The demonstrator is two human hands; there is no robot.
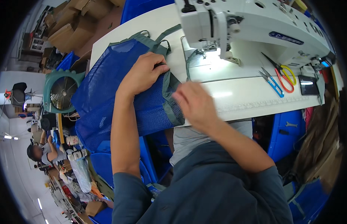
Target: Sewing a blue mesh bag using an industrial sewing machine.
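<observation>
A blue mesh bag (117,63) with grey-green fabric binding and loops lies over the left part of the white table and hangs off its near edge. My left hand (145,72) is closed on the bag's bound edge, thumb and fingers pressed together. My right hand (197,106), blurred by motion, is at the bag's right side with its fingers curled in, close to the grey-green binding (168,87). Whatever lies between those fingers is hidden. Just beyond both hands stands a white sewing machine (252,26), its lamp lighting the needle area.
On the table's right lie blue thread snips (271,83), scissors with red and yellow handles (283,74) and a dark phone (308,86). A ruler strip (261,104) runs along the front edge. A green fan (63,91) stands left; a person (44,153) sits further off.
</observation>
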